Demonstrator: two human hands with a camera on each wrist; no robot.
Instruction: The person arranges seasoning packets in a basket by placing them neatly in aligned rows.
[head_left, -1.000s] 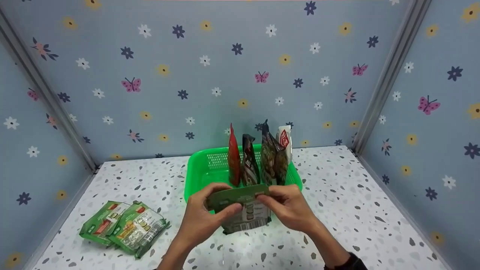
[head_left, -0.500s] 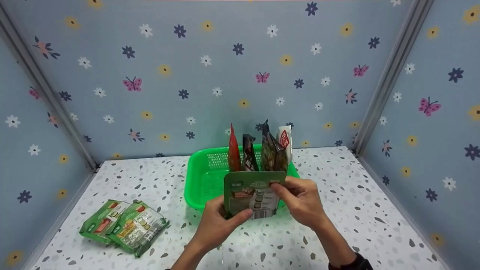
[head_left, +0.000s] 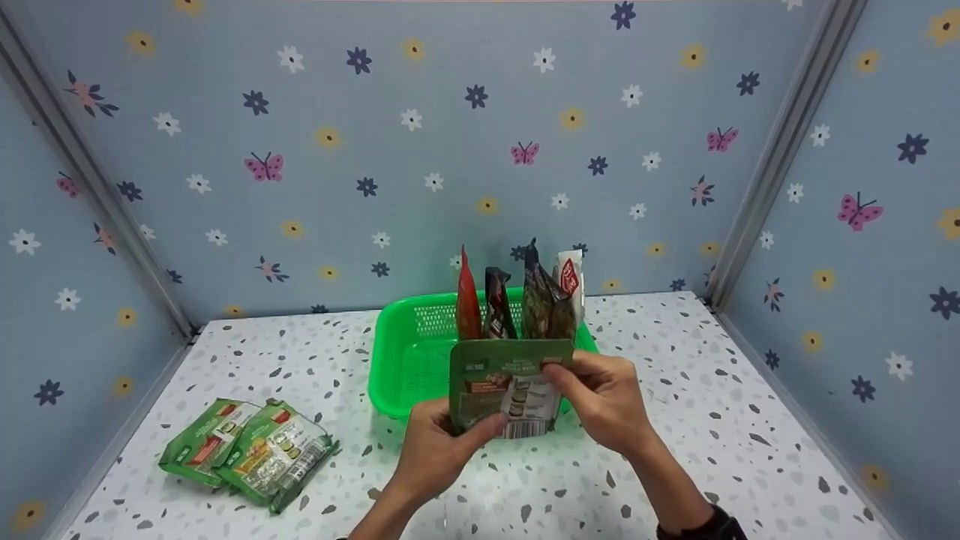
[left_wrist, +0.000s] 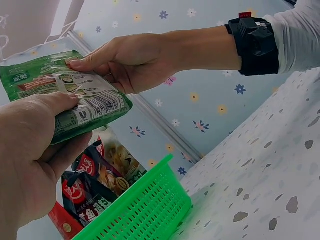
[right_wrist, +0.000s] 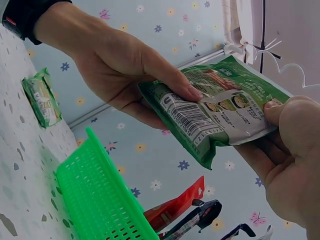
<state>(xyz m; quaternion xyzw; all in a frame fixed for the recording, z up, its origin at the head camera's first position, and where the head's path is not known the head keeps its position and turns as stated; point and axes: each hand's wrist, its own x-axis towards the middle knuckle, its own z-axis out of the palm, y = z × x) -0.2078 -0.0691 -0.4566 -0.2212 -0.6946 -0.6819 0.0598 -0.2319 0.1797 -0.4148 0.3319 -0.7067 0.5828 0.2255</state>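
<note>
Green packet (head_left: 487,386) raised, more upright than second ago, printed side now facing us; we pinch it with left hand (head_left: 441,448) and right hand (head_left: 609,403), before green basket (head_left: 384,356).

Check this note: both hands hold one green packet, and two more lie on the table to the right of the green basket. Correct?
Wrong side: the head view shows the two loose packets on the table left of the green basket. The held green packet is as you say.

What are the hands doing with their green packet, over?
Left hand and right hand pinching the green packet. Packet up in front of the green basket. Pouches standing in basket's right part; nothing seen blocking the hands.
</note>
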